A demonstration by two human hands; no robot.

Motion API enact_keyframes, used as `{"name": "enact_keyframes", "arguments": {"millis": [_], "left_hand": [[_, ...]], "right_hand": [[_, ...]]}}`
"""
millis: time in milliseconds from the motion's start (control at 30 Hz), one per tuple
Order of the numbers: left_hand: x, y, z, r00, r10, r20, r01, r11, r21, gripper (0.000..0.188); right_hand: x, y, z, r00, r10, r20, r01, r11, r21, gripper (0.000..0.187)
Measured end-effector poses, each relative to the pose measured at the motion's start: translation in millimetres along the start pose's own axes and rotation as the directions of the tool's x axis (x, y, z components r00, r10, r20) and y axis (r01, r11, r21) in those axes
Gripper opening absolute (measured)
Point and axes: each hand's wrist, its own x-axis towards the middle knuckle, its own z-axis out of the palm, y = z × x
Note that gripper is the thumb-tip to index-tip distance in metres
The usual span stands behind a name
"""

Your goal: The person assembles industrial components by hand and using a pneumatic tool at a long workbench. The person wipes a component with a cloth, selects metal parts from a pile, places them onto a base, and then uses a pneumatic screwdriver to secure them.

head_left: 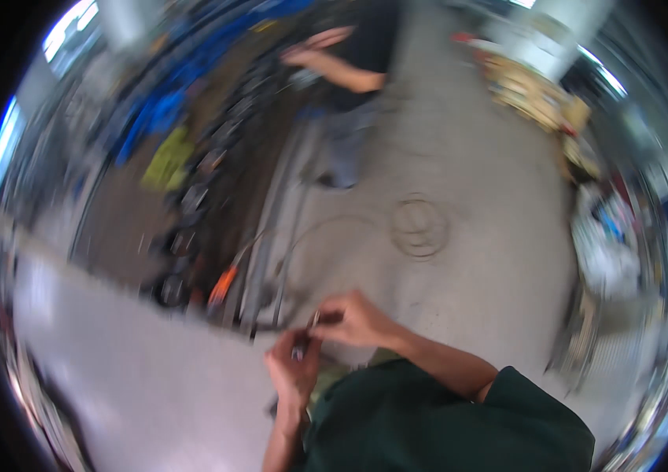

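Note:
Both of my hands are close together in front of my body, near the corner of the workbench, and motion blurs the picture. My left hand [291,371] is closed around a small dark metallic piece [299,346] with a shiny spot. Just above and right of it, my right hand [359,321] is pinched, its fingertips meeting the left hand's. Something small and dark shows at those fingertips, too smeared to name.
A dark workbench [125,228] at left carries a row of dark parts, an orange tool [224,285] and a yellow-green cloth [169,160]. A coiled hose or cable [419,228] lies on the floor. Another person [353,79] stands beside the bench. Wooden pallets [526,90] and white bags [607,244] stand right.

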Motion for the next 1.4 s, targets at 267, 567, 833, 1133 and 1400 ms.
{"name": "enact_keyframes", "arguments": {"millis": [267,567,833,1133,1400], "left_hand": [[-25,82,188,0.627,0.000,0.779,0.462,0.806,-0.371,0.013],[-110,165,432,0.312,-0.001,0.950,0.428,0.893,-0.140,0.008],[-115,230,607,0.456,0.181,0.871,-0.292,0.955,-0.046,0.019],[-48,286,914,0.061,0.368,0.928,-0.473,0.829,-0.298,0.020],[-1,438,1114,-0.158,0.423,0.892,-0.503,0.743,-0.441,0.013]], "right_hand": [[-219,58,-155,0.936,0.177,-0.304,-0.016,0.886,0.463,0.022],[-431,120,-271,0.578,0.301,-0.758,0.048,0.915,0.400,0.015],[-474,174,-392,0.204,0.178,-0.963,-0.315,0.943,0.107,0.014],[-526,288,-612,-0.181,0.121,-0.976,-0.314,0.933,0.174,0.016],[-555,284,-826,-0.381,0.001,-0.924,-0.410,0.896,0.170,0.006]]}}
